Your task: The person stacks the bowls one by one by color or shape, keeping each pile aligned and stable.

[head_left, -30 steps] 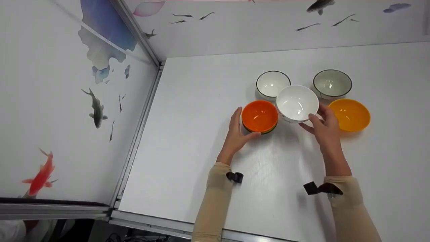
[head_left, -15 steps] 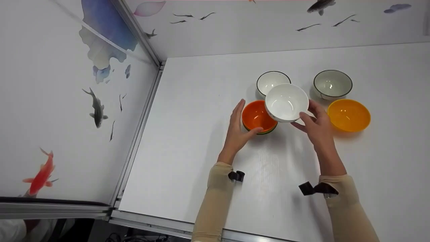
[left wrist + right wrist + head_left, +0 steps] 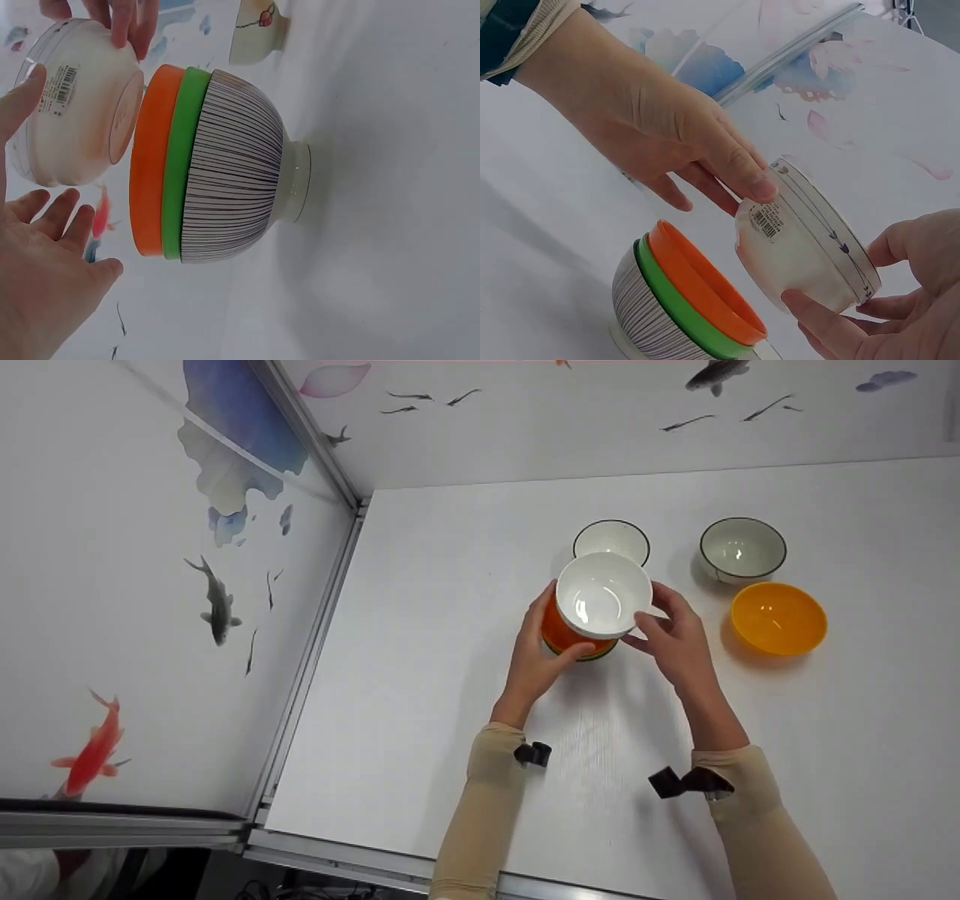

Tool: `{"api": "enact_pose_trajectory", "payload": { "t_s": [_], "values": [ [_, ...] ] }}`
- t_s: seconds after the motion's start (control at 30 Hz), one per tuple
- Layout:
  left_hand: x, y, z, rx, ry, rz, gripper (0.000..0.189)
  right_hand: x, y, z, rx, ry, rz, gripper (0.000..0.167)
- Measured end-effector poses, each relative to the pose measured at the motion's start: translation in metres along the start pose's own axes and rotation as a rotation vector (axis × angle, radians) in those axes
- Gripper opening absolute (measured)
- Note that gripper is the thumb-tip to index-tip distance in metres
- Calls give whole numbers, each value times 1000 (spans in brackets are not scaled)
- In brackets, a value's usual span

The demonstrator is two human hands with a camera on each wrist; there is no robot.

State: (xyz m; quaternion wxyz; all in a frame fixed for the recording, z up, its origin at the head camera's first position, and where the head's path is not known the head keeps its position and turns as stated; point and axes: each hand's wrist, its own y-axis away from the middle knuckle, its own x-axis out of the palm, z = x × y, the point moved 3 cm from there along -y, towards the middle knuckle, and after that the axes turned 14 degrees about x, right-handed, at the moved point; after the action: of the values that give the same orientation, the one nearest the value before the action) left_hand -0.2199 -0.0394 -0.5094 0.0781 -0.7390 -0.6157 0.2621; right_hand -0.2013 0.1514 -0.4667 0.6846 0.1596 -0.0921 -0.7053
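In the head view, my right hand point(image 3: 679, 649) holds a white bowl point(image 3: 604, 592) by its right side, tilted over a stack of bowls. The stack has an orange bowl point(image 3: 150, 161) on top, a green bowl point(image 3: 181, 165) under it and a striped bowl point(image 3: 238, 169) at the bottom. My left hand point(image 3: 531, 664) is at the left of the stack, fingers extended and thumb spread. In the right wrist view, its thumb overlaps the white bowl's side, by a barcode sticker; I cannot tell whether it touches. The white bowl hides most of the orange bowl's inside.
Behind the stack stands a white bowl with a dark rim point(image 3: 611, 538). To the right are a grey-green bowl with a dark rim point(image 3: 742, 549) and a yellow bowl point(image 3: 778, 619). A printed panel point(image 3: 150, 675) stands along the left of the white table point(image 3: 405, 675).
My right hand has carried the white bowl left, from beside the orange bowl to above the stack. My left hand has hardly moved.
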Motion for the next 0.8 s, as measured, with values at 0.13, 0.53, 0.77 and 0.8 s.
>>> {"api": "enact_pose_trajectory", "payload": {
  "t_s": [0.13,0.53,0.77,0.8],
  "values": [
    [-4,0,1,-14,-13,-53,87,6,-1,1,-15,7,35,60],
    [-19,6,16,-41,-49,-105,83,8,-9,-6,-173,301,44,76],
    [-17,10,28,-77,-88,-73,84,7,-17,-18,-172,313,-24,73],
    [-16,11,29,-78,-91,-72,84,7,-18,-19,-170,315,-26,72]
  ]
}}
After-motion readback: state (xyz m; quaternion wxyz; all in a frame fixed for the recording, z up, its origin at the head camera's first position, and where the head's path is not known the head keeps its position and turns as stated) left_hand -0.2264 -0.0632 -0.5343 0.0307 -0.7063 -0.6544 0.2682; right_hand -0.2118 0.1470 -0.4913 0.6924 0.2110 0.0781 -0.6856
